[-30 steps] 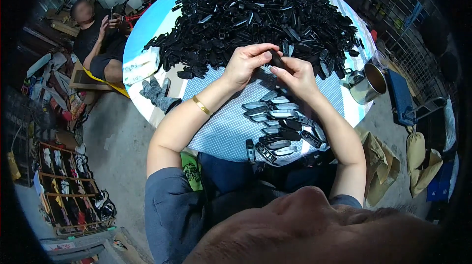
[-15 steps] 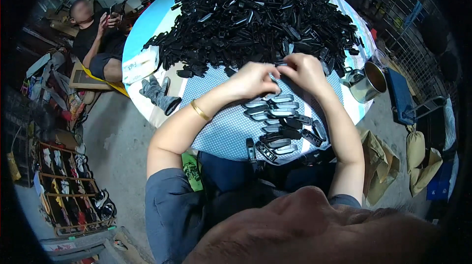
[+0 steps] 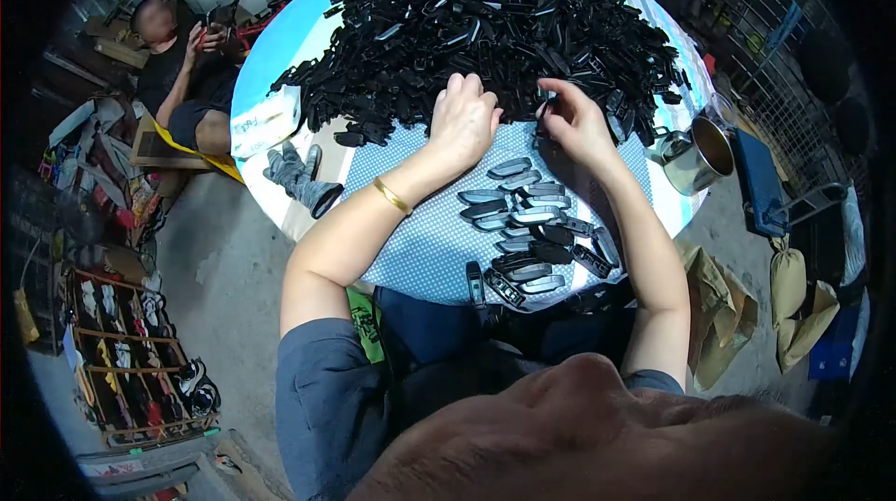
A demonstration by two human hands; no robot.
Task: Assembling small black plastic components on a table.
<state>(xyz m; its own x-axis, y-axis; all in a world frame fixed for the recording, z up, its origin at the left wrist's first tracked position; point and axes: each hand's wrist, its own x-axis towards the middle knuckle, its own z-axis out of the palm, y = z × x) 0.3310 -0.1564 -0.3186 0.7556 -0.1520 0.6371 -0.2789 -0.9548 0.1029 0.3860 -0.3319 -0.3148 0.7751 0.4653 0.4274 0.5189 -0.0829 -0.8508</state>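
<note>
A large heap of small black oblong plastic pieces covers the far part of the round table. My left hand is at the heap's near edge, its fingers curled and the fingertips hidden. My right hand stands a little to the right, thumb and forefinger closed on a dark plastic piece. Between my forearms lies a loose group of finished-looking grey-and-black oblong pieces, overlapping in rough rows. Some of them, near the table's front edge, are darker with openings in them.
On the table's left lie grey gloves and a white packet. A metal mug stands at the right edge. Another person sits at the far left. Brown paper bags and a blue platform trolley are right of the table.
My hands have parted. The left has moved up to the heap, and the right has drawn slightly aside with a dark piece. Another grey-topped piece now shows at the top of the group.
</note>
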